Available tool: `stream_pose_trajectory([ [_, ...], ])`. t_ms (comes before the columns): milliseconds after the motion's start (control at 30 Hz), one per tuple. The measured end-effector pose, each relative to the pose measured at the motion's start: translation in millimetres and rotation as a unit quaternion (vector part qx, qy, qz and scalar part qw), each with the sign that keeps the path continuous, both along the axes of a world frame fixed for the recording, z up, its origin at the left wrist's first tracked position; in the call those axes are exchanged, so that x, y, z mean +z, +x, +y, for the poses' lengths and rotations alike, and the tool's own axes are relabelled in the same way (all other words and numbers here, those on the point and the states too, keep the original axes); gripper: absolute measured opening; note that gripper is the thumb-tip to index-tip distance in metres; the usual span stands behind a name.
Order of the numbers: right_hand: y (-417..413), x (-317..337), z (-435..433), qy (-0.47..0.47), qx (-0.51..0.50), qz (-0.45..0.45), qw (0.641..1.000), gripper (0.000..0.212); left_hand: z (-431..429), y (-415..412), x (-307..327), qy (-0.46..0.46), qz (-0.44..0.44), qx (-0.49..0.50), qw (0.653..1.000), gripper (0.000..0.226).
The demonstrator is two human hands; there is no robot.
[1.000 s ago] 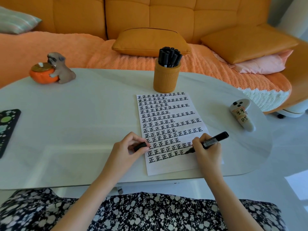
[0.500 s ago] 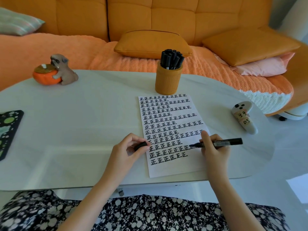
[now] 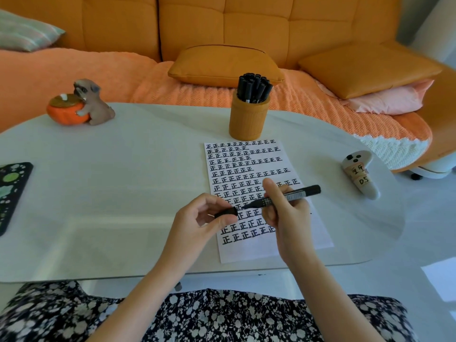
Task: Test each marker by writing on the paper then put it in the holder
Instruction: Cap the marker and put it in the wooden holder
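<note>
Marker (image 3: 293, 195): slim black barrel with a pale printed label, lifted off the paper (image 3: 246, 253) and lying near level above its lower rows, tip pointing left. Right hand (image 3: 288, 218) grasps it close to the tip end, thumb up, likely for fine aim. Cap (image 3: 225, 213): short black tube, pinched between thumb and fingers of the left hand (image 3: 197, 223), open mouth turned toward the tip. Tip just beside the mouth, not yet inside. Judged step: writing test done for this one, recapping in hand, then on to the holder (image 3: 246, 119). Paper is a thin white sheet, flat, long side running away from the person, filled with rows of one bold black character; a bare strip is left at the near edge. Holder stands just beyond the far edge of the sheet: an upright ribbed orange-tan cylinder, packed with black capped markers (image 3: 254, 88) standing on end. Table (image 3: 123, 181): smooth, pale, rounded. Farther out: a matte dog figurine (image 3: 91, 102) hugging an orange pot (image 3: 65, 112), far left; a white handheld controller (image 3: 360, 176), right.
</note>
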State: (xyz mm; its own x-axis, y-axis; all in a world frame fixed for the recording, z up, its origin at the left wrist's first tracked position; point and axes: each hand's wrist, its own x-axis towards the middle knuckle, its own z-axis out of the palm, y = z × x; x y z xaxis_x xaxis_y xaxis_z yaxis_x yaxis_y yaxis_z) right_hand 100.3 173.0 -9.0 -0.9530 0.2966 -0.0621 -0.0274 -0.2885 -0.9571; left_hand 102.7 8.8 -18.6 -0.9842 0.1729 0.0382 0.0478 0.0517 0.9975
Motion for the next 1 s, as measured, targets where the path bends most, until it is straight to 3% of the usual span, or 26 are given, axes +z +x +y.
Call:
stream_pose_trajectory([
  [433,5,4,-27,0.1,0.013,-0.003,0.995,0.052,5,4,3,0.012,0.003,0.016,1.0,0.023],
  [767,1,0,-46,0.083,-0.025,0.007,0.996,0.037,4,5,7,0.026,0.019,0.061,0.998,0.017],
  [1000,-4,5,-44,0.083,0.018,-0.017,0.996,0.051,1,1,13,-0.003,0.03,0.037,0.999,0.016],
])
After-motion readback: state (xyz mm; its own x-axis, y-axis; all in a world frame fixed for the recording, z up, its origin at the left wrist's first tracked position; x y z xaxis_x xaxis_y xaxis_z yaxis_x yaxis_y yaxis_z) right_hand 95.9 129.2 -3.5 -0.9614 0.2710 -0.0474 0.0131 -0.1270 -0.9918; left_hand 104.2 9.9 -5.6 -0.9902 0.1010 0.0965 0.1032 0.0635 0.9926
